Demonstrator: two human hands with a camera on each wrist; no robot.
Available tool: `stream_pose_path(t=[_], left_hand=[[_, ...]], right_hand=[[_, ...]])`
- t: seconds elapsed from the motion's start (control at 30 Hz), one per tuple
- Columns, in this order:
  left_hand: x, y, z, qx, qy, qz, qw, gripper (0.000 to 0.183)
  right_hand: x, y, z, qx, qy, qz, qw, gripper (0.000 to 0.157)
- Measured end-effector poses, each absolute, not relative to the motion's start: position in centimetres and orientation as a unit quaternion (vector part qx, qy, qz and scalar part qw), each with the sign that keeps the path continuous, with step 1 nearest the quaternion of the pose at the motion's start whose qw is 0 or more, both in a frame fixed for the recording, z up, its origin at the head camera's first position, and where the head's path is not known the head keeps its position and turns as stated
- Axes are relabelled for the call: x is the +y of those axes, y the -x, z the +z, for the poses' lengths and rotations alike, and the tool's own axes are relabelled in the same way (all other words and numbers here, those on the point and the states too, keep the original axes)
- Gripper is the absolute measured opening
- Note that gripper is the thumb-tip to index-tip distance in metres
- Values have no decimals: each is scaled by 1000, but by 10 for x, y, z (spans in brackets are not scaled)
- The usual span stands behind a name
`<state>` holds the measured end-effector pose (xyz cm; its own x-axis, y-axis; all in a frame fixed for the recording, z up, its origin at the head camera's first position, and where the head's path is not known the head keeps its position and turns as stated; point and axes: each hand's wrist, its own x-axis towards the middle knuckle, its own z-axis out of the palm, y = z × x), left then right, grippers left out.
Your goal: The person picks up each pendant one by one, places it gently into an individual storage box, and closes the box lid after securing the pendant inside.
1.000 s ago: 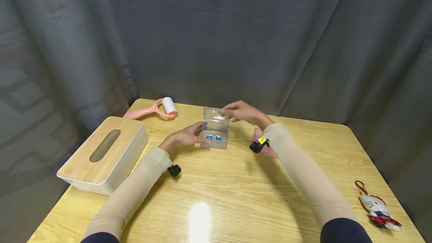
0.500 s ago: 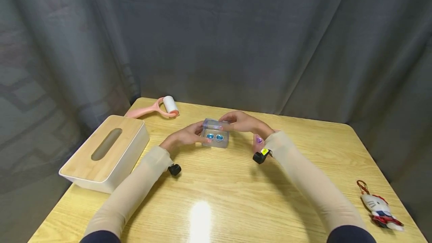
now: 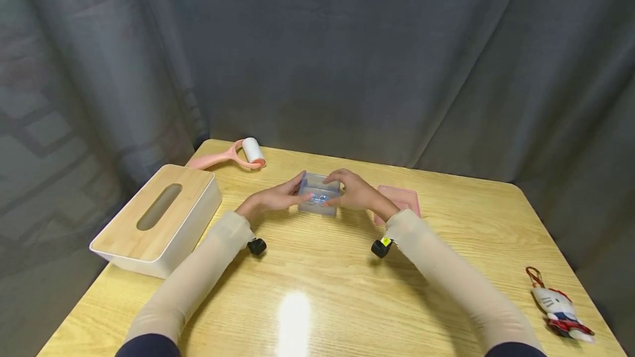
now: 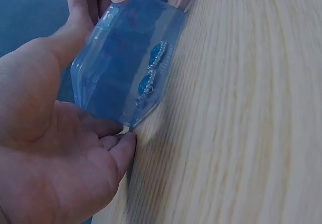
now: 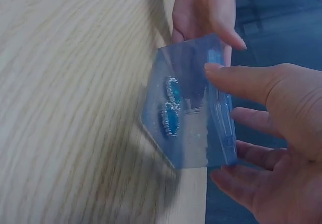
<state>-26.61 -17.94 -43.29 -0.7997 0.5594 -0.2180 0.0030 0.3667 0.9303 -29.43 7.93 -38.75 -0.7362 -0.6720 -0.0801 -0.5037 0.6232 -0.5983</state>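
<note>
A small clear plastic box (image 3: 312, 182) is held between both hands over the middle of the table, its lid down. Through its walls show two blue stones with sparkling rims (image 5: 172, 108), side by side like a pair of earrings. From the left side my left hand (image 3: 274, 197) grips the box, thumb in front and fingers behind. My right hand (image 3: 358, 193) holds the opposite side; in the right wrist view its thumb lies on the lid edge and its fingers curl at the hinge-like side. Part of the box's front is hidden by the thumbs.
A pink see-through box (image 3: 404, 198) lies right of the right hand, partly covered by the wrist. On the left stand a tissue box with a wooden top (image 3: 183, 180) and a pink lint roller (image 3: 225, 157). A plush cat keychain (image 3: 558, 307) lies at right.
The box's raised lid has come down and the box is now shut. My right hand has moved from the lid's top edge down to the box's right side, uncovering more of the pink box.
</note>
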Motion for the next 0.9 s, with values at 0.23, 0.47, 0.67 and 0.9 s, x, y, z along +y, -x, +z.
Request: stream_pose_path(t=[0.23, 0.47, 0.67, 0.9], left_hand=[[-182, 265, -436, 783, -184, 532, 264, 87], [-191, 259, -438, 772, -188, 551, 253, 89], [-191, 257, -437, 781, -187, 540, 252, 91], [-189, 260, -430, 798, -166, 520, 256, 94]], right_hand=[[77, 293, -393, 886, 347, -271, 147, 60], [68, 290, -394, 884, 369, -248, 142, 60], [66, 288, -393, 884, 379, -238, 136, 60], [71, 290, -390, 882, 378, -239, 148, 61]])
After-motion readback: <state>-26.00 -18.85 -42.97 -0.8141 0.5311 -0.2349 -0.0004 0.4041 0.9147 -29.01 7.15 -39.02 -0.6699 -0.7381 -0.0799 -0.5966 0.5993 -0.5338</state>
